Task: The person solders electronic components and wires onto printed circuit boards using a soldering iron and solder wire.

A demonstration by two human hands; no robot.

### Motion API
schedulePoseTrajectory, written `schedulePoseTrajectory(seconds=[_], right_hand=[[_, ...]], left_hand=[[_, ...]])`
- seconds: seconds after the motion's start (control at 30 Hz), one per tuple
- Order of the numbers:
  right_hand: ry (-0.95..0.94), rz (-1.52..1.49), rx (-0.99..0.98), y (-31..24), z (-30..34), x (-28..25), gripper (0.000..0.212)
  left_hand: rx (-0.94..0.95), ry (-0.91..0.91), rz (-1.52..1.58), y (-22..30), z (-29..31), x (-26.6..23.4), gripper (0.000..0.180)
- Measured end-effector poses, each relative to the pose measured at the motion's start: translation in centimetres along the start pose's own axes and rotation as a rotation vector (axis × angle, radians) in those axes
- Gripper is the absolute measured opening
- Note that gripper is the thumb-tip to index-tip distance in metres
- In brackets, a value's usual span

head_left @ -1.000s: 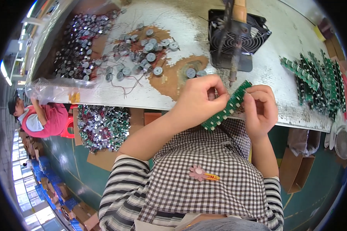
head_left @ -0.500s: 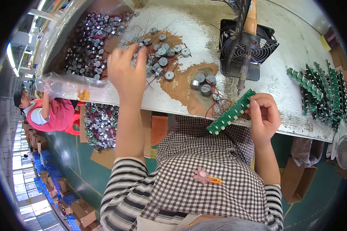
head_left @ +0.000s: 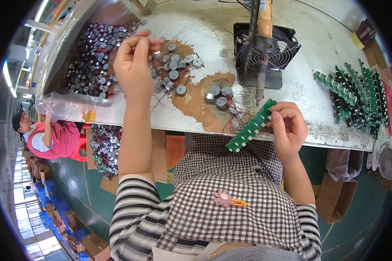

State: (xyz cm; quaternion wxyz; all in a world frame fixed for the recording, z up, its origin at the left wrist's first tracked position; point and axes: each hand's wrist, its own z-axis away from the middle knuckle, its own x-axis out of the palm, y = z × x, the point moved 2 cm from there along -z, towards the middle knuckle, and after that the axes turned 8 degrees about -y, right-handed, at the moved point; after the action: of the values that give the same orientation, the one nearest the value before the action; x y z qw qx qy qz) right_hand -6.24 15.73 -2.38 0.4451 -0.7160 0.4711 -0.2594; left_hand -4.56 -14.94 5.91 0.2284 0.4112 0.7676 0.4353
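Note:
My left hand (head_left: 135,65) is raised over the left side of the bench, beside a pile of small round metal motors (head_left: 174,64). Its thumb and forefinger pinch together, and thin red wires (head_left: 136,35) show at the fingertips; whether a motor hangs from them is hidden. In my right hand (head_left: 289,126) is a long green circuit board strip (head_left: 251,127) with a row of small white parts, gripped at its upper end and slanting down past the bench edge. Several motors with red wires (head_left: 222,102) sit just left of the strip. A soldering iron (head_left: 261,80) points down above it.
An open box (head_left: 52,71) heaped with motors stands at the left. A black fan (head_left: 287,48) is behind the iron. Stacked green boards (head_left: 361,98) lie at the right. Under the bench are another motor box (head_left: 105,150) and a carton (head_left: 335,200). A person (head_left: 48,135) sits far left.
My left hand has gone from open above the motor pile to pinched, tilting up and a little left. My right hand still holds the circuit board strip. The whole view has shifted slightly.

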Motion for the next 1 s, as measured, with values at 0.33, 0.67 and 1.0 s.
schedulePoseTrajectory(seconds=[0.33,0.67,1.0], right_hand=[[-0.087,0.147,-0.083,-0.6,-0.9,0.2,0.007],[-0.062,0.059,-0.099,-0.2,-0.1,0.0,0.010],[-0.163,0.136,-0.111,-1.3,-0.8,0.1,0.009]], left_hand=[[-0.857,-0.472,0.485,0.3,11.4,7.5,0.009],[-0.836,-0.561,0.404,0.6,12.0,9.2,0.007],[-0.546,-0.625,0.086,0.7,11.2,9.6,0.012]])
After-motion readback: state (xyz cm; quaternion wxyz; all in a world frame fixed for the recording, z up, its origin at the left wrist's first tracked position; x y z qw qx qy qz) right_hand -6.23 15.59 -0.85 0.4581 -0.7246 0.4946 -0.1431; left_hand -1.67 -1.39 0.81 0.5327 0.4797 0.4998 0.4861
